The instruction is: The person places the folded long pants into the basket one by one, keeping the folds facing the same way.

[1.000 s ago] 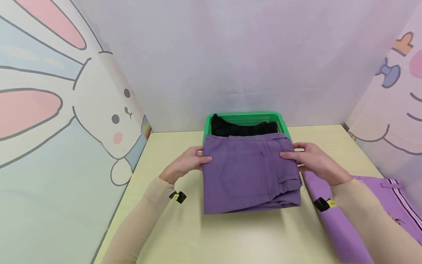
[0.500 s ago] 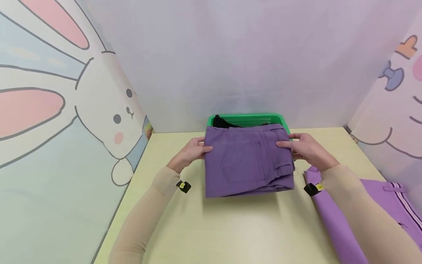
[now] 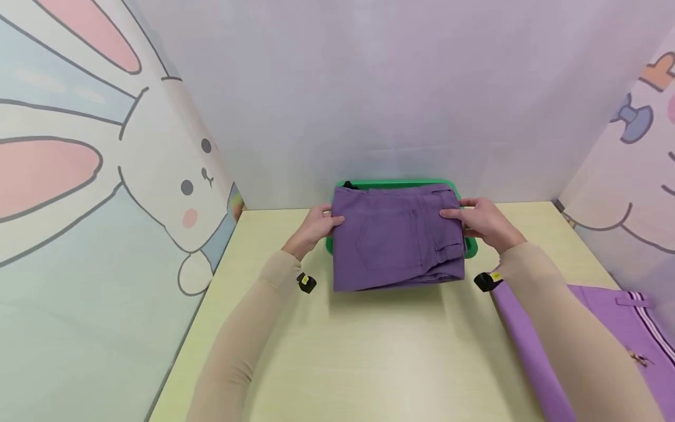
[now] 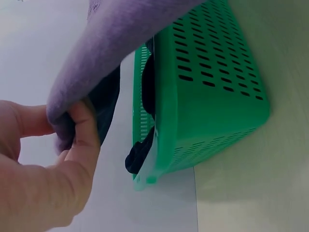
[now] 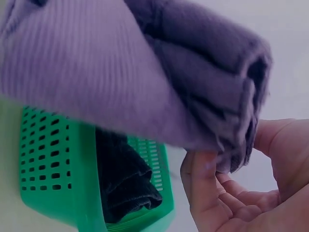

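Observation:
Folded purple trousers (image 3: 390, 240), with a back pocket on top, hang above the green basket (image 3: 471, 248) in the head view. My left hand (image 3: 316, 227) pinches their left edge, thumb on top and fingers beneath. On the opposite edge my right hand (image 3: 487, 223) grips them the same way. Both wrist views show the trousers held above the basket's rim, apart from it. Dark clothing (image 5: 125, 174) lies inside the basket in the right wrist view. From the head most of the basket is hidden behind the trousers.
A lighter purple garment (image 3: 606, 316) with a striped trim lies on the table (image 3: 390, 363) at the right, partly under my right forearm. A pale backdrop wall (image 3: 390, 99) rises behind the basket, and printed side walls stand left and right.
Both hands have carried the folded trousers away from me toward the back, over the basket. The dark clothing, clearly seen earlier from the head, is now almost wholly covered.

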A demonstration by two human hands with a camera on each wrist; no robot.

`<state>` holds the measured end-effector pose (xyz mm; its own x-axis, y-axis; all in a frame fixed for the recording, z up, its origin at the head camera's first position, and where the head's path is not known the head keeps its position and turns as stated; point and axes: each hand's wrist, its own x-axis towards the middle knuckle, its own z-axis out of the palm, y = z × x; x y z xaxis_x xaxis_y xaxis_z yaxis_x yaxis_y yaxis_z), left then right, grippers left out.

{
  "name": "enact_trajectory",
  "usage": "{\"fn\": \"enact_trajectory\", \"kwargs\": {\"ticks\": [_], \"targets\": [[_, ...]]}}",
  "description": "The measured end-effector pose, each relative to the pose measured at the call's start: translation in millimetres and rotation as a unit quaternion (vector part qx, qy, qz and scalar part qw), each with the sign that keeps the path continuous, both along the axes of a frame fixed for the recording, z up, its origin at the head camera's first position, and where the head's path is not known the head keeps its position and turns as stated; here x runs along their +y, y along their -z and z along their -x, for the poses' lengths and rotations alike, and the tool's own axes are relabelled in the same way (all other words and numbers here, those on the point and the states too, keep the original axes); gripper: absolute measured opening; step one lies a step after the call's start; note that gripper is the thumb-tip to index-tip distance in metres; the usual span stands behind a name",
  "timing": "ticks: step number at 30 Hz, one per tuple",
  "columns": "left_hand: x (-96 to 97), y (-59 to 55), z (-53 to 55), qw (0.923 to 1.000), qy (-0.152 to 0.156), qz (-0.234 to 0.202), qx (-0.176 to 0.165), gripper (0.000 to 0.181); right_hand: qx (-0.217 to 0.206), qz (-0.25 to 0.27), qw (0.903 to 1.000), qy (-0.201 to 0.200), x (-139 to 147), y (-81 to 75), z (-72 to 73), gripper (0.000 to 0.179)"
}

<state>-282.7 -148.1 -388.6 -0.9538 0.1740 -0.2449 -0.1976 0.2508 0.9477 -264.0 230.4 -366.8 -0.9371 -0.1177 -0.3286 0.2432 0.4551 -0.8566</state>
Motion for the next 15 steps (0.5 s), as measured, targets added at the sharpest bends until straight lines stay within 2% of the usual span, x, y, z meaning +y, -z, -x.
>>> {"fn": "enact_trajectory", "kwargs": {"ticks": [6,15], "targets": [[11.2,1.7,13.0,0.9997,-0.017,0.001,0.018,0.053,0.001,0.002,0.9997,0.024,-1,4.4,8.7,0.09],[13.9,8.8,28.1,0.9979,-0.028,0.042,0.041,0.057,0.005,0.021,0.998,0.06,-10,21.9,21.6,0.087]]}}
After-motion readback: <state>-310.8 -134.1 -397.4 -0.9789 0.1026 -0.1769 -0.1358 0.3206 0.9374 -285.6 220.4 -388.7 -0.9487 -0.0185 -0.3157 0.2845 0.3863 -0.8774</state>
